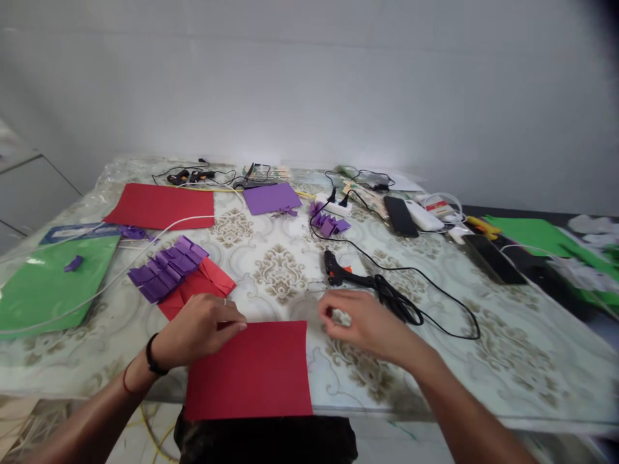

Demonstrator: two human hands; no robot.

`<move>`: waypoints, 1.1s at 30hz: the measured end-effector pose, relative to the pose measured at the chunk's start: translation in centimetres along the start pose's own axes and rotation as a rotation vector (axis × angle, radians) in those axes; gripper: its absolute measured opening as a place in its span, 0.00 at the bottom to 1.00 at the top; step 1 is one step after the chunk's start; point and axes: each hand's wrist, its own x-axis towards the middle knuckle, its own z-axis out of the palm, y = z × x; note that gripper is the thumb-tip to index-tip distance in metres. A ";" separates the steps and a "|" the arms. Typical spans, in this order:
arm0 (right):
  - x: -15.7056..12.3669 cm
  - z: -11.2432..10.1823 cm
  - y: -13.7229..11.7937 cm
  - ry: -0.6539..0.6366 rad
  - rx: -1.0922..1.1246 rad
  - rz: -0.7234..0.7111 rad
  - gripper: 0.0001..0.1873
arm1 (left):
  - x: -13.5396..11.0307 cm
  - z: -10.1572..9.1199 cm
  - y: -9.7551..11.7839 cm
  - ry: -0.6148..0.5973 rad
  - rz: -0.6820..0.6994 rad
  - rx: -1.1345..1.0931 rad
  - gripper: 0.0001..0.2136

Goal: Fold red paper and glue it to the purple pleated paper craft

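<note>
Hovering just right of the red sheet (pixel 249 380), the right hand (pixel 365 325) has its fingers curled into a loop; whether the tips meet cannot be told. The left hand (pixel 206 325) covers the sheet's far left corner, thumb and fingertips close together, though whether they pinch the paper cannot be told. The 2 hands are apart, and the sheet lies between them at the table's (pixel 271 303) near edge.

Just beyond the right hand lies a glue gun (pixel 333 267) — its black cord (pixel 401 303) bundled beside that wrist, then looping right and back towards the power strip (pixel 333 204), where 2 plugs sit. Behind the left hand, a red folder (pixel 209 281) and a purple pleated strip (pixel 167 269) crowd the space. A white cord (pixel 138 258) crosses the left side, over the green pack (pixel 53 283).

Farther back are another red sheet (pixel 159 205), a purple sheet (pixel 273 198) and 2 more glue guns (pixel 180 177). To the right lie 2 dark phones (pixel 400 216).

Print on the blue label (pixel 68 232) and the red-and-white box (pixel 439 209) is too blurred to read.
</note>
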 end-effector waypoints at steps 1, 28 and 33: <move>-0.2 -0.5 0.2 0.040 -0.025 0.052 0.08 | 0.1 0.1 -0.1 0.005 -0.012 0.006 0.12; 2.9 3.2 -3.3 -0.025 0.021 -0.065 0.07 | 3.7 0.8 1.9 -0.012 0.016 -0.176 0.06; 1.7 1.2 -2.5 -0.014 0.085 -0.007 0.07 | 2.4 -1.2 0.4 0.008 -0.020 -0.213 0.06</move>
